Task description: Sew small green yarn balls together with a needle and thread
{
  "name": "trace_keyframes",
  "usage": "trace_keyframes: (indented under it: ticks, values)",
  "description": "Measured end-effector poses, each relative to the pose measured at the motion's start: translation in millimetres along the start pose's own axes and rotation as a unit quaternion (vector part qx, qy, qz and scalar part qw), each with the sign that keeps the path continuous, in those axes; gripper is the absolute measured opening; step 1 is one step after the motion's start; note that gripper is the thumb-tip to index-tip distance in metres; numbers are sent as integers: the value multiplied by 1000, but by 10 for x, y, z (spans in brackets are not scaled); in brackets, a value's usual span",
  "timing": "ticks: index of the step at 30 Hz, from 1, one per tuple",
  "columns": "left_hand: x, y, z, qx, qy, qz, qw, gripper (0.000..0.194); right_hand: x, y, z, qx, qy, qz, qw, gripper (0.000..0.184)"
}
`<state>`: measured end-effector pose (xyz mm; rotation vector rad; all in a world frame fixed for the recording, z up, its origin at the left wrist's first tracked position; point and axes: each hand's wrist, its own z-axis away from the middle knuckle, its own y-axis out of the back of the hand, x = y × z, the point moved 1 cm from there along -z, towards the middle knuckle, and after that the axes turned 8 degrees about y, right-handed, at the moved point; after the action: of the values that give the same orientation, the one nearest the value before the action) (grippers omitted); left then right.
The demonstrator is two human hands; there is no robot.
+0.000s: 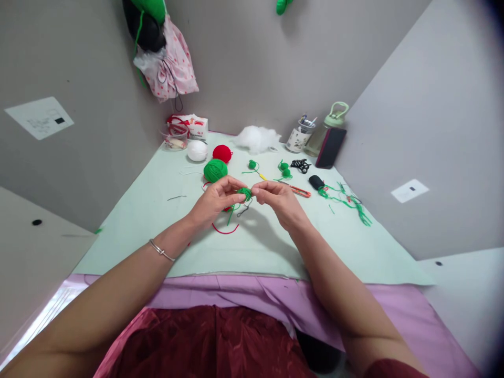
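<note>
Between my two hands, above the middle of the table, is a small green yarn piece (244, 194) that looks crocheted. My left hand (220, 197) pinches it from the left, thumb in front. At its right edge the thumb and fingertips of my right hand (273, 197) are pressed together; whether they grip the piece or something finer such as a needle is too small to tell. Green yarn ends and a dark grey strand (244, 208) hang below it. Some red shows under my left fingers, partly hidden. A red yarn strand (226, 232) curves on the table below.
Behind my hands lie green (215, 170), red (222, 153) and white (197, 150) yarn balls, plus white stuffing (258, 139). To the right are small green balls (286, 172), an orange cutter (300, 191), scissors (301, 166), yarn scraps (356, 205), a phone (331, 148) and a bottle (317, 139).
</note>
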<state>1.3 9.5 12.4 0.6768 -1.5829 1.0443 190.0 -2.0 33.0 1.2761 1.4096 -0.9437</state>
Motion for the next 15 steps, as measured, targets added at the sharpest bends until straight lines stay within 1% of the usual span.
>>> trace_keyframes:
  ticks: [3,6,11,13,15]
  values:
    - [7,-8,0,-5,3,-2,1000,25,13,6,-8,9,-2,-7,1000,22]
    - [11,-19,6,-13,20,19,1000,24,-6,33,-24,40,1,-49,998,23]
    - [5,-38,21,-32,67,19,997,23,-85,179,-67,106,6,-116,988,36]
    - [8,-47,24,-42,81,18,996,22,-125,231,-76,108,-9,-135,985,39]
    - [5,-46,22,-45,87,15,995,22,-172,258,-73,87,-37,-152,984,37]
